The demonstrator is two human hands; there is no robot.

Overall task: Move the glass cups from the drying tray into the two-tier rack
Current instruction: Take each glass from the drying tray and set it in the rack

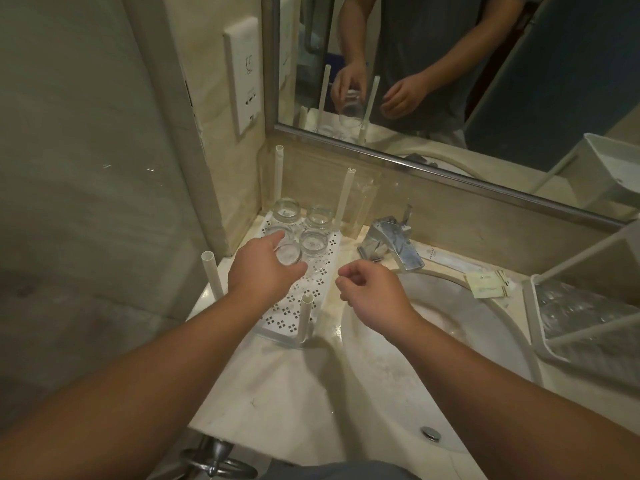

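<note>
on the left, the tray [313, 292] sits on the worktop [277, 382] with four cups [313, 242] standing at its far end. the left hand [263, 268] has its grip curled round a fifth cup [289, 254], lifted just above the tray. the right hand [372, 289] hovers over the sink [450, 341], fingers loosely curled, holding nothing. at far right the rack [571, 327] seems to hold some glass already, blurred. most of the job looks still ahead.
</note>
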